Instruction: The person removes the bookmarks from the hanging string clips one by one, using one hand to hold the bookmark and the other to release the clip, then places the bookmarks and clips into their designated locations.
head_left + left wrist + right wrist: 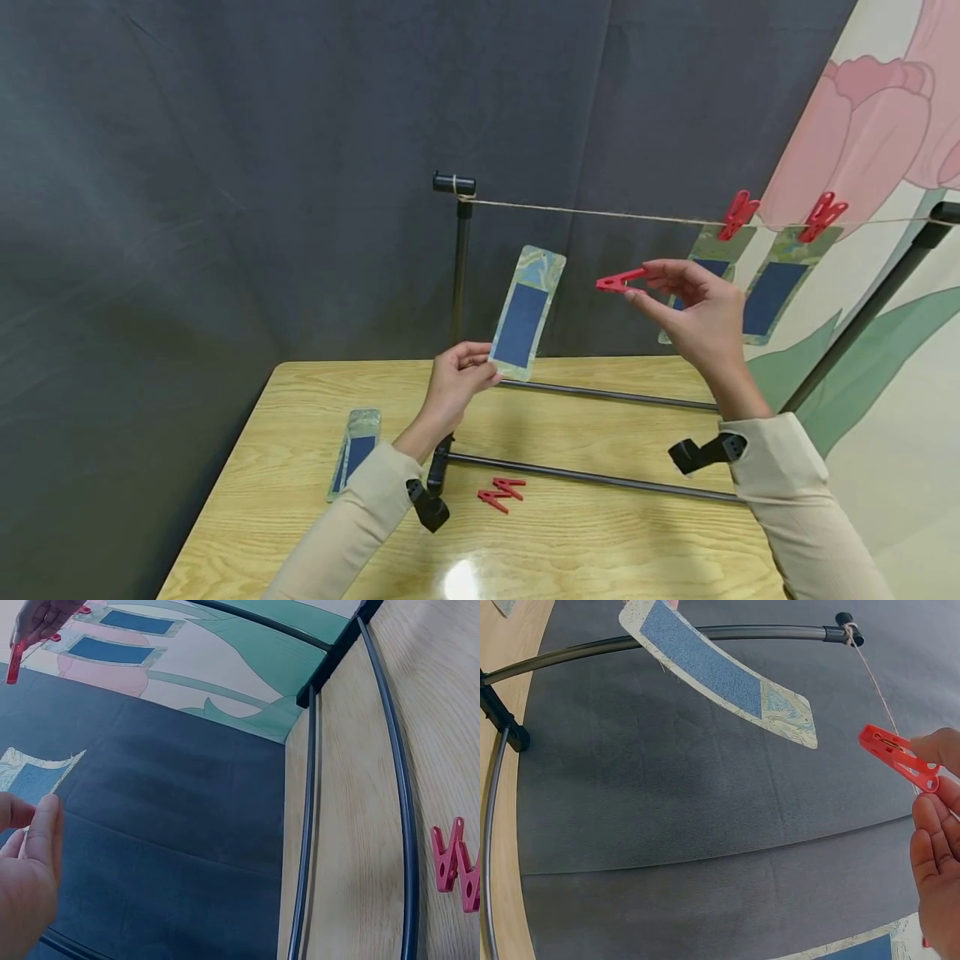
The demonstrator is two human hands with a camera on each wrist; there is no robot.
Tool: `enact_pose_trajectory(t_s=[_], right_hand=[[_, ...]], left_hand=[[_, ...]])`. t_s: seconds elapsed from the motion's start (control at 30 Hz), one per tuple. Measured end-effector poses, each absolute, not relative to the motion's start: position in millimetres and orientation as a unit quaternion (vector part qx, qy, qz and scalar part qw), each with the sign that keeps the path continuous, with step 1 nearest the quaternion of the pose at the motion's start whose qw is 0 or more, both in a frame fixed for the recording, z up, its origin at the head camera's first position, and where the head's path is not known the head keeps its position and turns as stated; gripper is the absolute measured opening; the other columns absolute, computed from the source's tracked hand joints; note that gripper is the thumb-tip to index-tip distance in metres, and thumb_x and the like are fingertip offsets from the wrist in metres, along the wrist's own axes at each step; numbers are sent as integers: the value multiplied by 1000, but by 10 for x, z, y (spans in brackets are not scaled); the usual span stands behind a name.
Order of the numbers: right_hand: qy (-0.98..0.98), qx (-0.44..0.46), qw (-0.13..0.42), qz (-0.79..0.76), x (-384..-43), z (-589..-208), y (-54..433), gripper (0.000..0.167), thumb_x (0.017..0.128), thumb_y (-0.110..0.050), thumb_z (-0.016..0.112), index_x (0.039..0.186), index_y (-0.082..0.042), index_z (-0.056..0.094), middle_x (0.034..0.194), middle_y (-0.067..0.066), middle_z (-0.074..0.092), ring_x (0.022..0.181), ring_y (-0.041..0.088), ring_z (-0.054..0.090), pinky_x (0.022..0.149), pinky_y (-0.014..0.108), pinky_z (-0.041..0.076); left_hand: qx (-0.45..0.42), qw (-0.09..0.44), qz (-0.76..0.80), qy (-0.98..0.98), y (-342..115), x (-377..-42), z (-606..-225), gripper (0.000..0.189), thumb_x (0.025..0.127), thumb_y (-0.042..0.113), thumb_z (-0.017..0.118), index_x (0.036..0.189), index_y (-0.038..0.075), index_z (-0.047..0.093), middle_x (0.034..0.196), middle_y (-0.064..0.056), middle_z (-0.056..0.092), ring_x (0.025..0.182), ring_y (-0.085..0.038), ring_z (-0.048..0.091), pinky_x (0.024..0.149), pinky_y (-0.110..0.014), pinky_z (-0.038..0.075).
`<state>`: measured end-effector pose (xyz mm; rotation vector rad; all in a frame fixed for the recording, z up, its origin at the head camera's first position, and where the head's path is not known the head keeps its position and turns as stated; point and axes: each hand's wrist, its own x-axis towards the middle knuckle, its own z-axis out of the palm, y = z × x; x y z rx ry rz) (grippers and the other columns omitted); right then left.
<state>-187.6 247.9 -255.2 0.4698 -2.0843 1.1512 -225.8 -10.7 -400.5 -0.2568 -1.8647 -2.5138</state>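
Observation:
My left hand [461,379] pinches the lower end of a bookmark [522,321], a long card with a blue panel and a patterned green border. The card tilts upright below the string [585,212]. To its right, my right hand [693,304] pinches a red clothespin [619,282] by its handle ends, the nose pointing left toward the card. In the right wrist view that clothespin [900,757] sits between thumb and fingers. Two similar bookmarks [776,292] hang from the string at the right under red clothespins [823,218], one partly hidden behind my right hand.
A black frame post [460,275] holds the string's left end, and another post [862,321] slants at the right. Frame bars [592,478] run low across the wooden table [300,550]. Two red clothespins [501,493] and overlapping bookmarks [360,446] lie on it.

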Motion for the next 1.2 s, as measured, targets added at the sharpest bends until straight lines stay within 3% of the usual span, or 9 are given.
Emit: enact_pose_trajectory(t_s=[0.27, 0.53, 0.93, 1.2], right_hand=[[-822, 150, 341, 431, -2007, -2720, 2602, 34, 79, -6, 81, 111, 1, 70, 87, -11, 66, 80, 8, 64, 72, 10, 50], [-814, 168, 341, 438, -1853, -2656, 2492, 31, 79, -2, 80, 107, 6, 69, 86, -8, 67, 77, 4, 63, 76, 10, 50], [-814, 177, 340, 437, -1814, -2707, 2471, 29, 78, 0, 81, 105, 6, 70, 82, -5, 68, 73, 3, 62, 70, 10, 50], [-818, 176, 330, 436, -1796, -2758, 2447, 29, 78, -1, 81, 104, 6, 71, 82, 8, 69, 73, 5, 61, 62, 10, 49]], left_hand=[[-78, 4, -808, -584, -132, -2250, -4030, 30, 86, -11, 61, 116, -9, 61, 90, -13, 59, 75, -17, 65, 77, -29, 59], [-74, -2, -811, -581, -165, -2229, -4043, 30, 87, -12, 61, 117, -10, 60, 92, -14, 59, 75, -16, 65, 77, -28, 59], [-67, -2, -806, -588, -236, -2188, -4078, 29, 87, -11, 62, 116, -8, 62, 90, -12, 59, 76, -17, 66, 78, -30, 59], [-63, -2, -809, -585, -293, -2173, -4110, 28, 88, -11, 62, 116, -9, 61, 93, -14, 60, 78, -17, 65, 78, -29, 58]])
